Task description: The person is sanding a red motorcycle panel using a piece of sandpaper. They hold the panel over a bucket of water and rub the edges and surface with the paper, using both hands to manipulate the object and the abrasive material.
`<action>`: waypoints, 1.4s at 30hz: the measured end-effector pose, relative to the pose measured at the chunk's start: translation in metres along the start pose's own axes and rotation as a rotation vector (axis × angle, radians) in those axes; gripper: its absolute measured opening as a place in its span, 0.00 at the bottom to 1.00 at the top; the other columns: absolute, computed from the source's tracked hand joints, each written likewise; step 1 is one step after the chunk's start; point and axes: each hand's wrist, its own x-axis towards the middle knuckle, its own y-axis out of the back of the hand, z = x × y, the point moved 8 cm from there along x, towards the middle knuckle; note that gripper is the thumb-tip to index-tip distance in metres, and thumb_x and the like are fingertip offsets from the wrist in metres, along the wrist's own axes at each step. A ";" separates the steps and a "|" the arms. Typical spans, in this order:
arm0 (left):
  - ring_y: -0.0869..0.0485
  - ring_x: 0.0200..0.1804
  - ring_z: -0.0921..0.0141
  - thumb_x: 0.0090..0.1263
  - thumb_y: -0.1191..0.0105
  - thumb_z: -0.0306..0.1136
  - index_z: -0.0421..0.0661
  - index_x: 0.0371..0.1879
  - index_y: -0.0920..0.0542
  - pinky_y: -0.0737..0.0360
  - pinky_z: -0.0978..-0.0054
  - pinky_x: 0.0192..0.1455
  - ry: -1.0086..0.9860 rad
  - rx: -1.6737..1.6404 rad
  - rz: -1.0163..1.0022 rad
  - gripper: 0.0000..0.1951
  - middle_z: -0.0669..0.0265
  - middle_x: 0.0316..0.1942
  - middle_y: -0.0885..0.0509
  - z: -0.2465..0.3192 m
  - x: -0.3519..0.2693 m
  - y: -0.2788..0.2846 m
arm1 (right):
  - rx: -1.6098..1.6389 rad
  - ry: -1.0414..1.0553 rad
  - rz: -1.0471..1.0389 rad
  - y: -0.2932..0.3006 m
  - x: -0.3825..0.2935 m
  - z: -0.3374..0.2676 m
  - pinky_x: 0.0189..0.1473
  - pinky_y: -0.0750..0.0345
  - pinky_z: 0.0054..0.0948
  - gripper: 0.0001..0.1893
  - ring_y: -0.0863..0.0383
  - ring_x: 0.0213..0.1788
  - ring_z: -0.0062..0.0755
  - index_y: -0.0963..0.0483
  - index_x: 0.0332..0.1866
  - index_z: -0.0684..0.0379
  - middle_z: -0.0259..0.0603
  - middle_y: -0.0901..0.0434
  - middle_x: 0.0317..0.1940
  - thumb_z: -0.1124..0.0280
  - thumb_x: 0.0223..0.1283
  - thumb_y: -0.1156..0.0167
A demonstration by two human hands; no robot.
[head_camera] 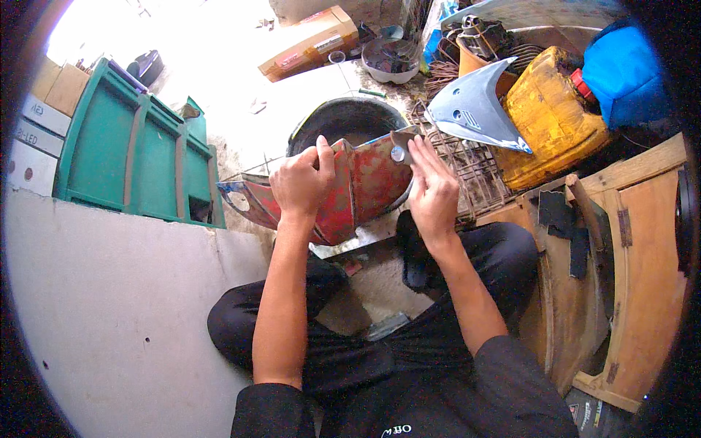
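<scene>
A red motorcycle body panel [378, 175], its paint worn through in brownish-grey patches, lies across a round black basin [353, 117] in front of me. My left hand [303, 178] is closed over the panel's upper edge, left of a raised ridge; the thumb points away from me. At the panel's right end, my right hand [435, 189] presses a small dark sheet [402, 139], apparently sandpaper, with its fingers extended. A round hole shows at the panel's left end. The palm side of both hands is hidden.
Right of the basin, a grey motorcycle panel [471, 107] leans by a dirty yellow jerrycan [553, 115] above a rusty wire rack [471, 175]. A green cabinet [126, 142] and a pale wall [126, 295] stand left. Wooden cabinet doors [646, 230] stand right; a cardboard box [312, 44] lies beyond.
</scene>
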 end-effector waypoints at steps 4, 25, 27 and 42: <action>0.18 0.19 0.52 0.74 0.49 0.46 0.49 0.14 0.19 0.22 0.54 0.26 -0.006 0.028 -0.003 0.24 0.55 0.13 0.20 0.008 -0.002 0.001 | 0.096 -0.166 0.025 -0.002 0.007 0.019 0.68 0.26 0.40 0.20 0.21 0.65 0.51 0.21 0.60 0.66 0.54 0.21 0.61 0.81 0.63 0.44; 0.17 0.20 0.52 0.74 0.50 0.46 0.49 0.15 0.19 0.21 0.54 0.26 0.020 0.039 -0.021 0.23 0.54 0.16 0.18 0.009 -0.002 0.000 | -0.184 0.073 -0.029 -0.012 0.008 -0.005 0.77 0.42 0.49 0.24 0.34 0.76 0.42 0.24 0.65 0.63 0.41 0.27 0.70 0.80 0.61 0.46; 0.17 0.20 0.52 0.74 0.50 0.46 0.49 0.15 0.19 0.21 0.54 0.26 0.006 0.051 -0.021 0.23 0.55 0.16 0.18 0.009 -0.004 0.002 | -0.161 0.026 0.007 -0.014 0.005 -0.006 0.78 0.47 0.52 0.23 0.36 0.77 0.40 0.23 0.64 0.61 0.40 0.26 0.70 0.77 0.62 0.45; 0.17 0.20 0.53 0.75 0.50 0.45 0.50 0.15 0.19 0.21 0.55 0.27 0.001 0.048 -0.042 0.23 0.56 0.16 0.18 0.013 -0.004 -0.001 | -0.314 0.150 -0.025 -0.020 0.002 -0.030 0.79 0.55 0.59 0.24 0.36 0.74 0.43 0.22 0.64 0.48 0.29 0.25 0.69 0.74 0.63 0.48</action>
